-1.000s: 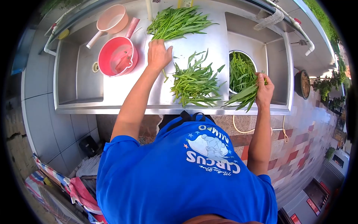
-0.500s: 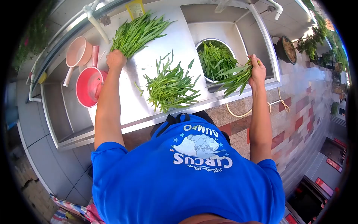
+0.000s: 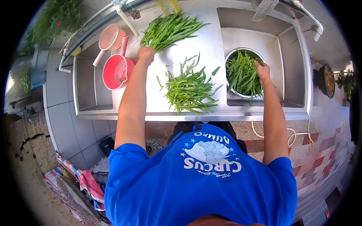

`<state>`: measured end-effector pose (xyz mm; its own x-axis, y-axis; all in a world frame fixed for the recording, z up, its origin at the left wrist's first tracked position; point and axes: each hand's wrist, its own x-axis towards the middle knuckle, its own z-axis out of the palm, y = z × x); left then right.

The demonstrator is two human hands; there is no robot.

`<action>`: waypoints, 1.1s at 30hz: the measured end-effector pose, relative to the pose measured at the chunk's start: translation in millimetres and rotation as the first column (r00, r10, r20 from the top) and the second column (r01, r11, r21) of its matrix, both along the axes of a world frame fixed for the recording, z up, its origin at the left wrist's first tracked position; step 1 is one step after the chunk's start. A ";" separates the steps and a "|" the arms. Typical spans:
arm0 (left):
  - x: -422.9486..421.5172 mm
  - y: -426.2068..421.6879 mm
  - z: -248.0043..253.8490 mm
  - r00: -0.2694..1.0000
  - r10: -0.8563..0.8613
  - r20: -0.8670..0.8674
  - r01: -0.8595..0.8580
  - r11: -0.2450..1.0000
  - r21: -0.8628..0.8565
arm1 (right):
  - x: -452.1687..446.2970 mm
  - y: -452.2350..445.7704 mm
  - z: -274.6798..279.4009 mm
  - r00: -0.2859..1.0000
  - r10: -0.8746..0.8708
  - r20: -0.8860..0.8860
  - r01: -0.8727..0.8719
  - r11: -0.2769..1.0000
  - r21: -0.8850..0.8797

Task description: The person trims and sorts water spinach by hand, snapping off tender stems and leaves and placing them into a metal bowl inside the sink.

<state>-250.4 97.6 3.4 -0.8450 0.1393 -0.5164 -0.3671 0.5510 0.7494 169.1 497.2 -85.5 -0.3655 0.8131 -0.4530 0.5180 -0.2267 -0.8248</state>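
Note:
My left hand is closed around the stem ends of a large bunch of water spinach lying on the steel worktop. My right hand reaches over the right rim of a round metal basin, its fingers closed on long green leaves at the edge of the heap. More water spinach fills the basin, which sits in the right sink. Between my hands, near the front edge, lies a looser pile of cut water spinach. The fingertips of both hands are partly hidden by leaves.
A red dipper and a pale pink dipper stand left of my left forearm, by the left sink. White pipes and a yellow packet are at the back. A hose hangs below the front edge.
My right hand has brought its bunch of water spinach from beyond the basin's right side into the basin. My left hand stays at the large bunch. The camera view has shifted and turned.

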 end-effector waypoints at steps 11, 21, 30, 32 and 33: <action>54.8 11.9 15.9 0.970 0.206 0.130 -0.242 0.877 0.415 | 57.2 -69.1 6.2 0.988 0.151 0.014 -0.151 0.988 0.013; 143.5 -2.0 49.5 0.962 0.262 -0.078 -0.139 0.717 0.683 | 53.0 -113.0 38.6 0.971 0.239 -0.034 -0.228 0.955 0.191; 196.9 -27.2 76.8 0.945 0.257 -0.200 -0.068 0.757 0.649 | -40.8 -182.2 157.7 0.856 0.481 -0.190 -0.277 0.737 0.617; 207.2 -31.9 77.6 0.942 0.249 -0.223 -0.057 0.777 0.627 | -55.9 -189.3 182.5 0.795 0.572 -0.202 -0.254 0.616 0.746; 214.5 -34.2 80.8 0.935 0.260 -0.241 -0.064 0.792 0.608 | -62.2 -193.1 191.6 0.765 0.607 -0.215 -0.238 0.577 0.781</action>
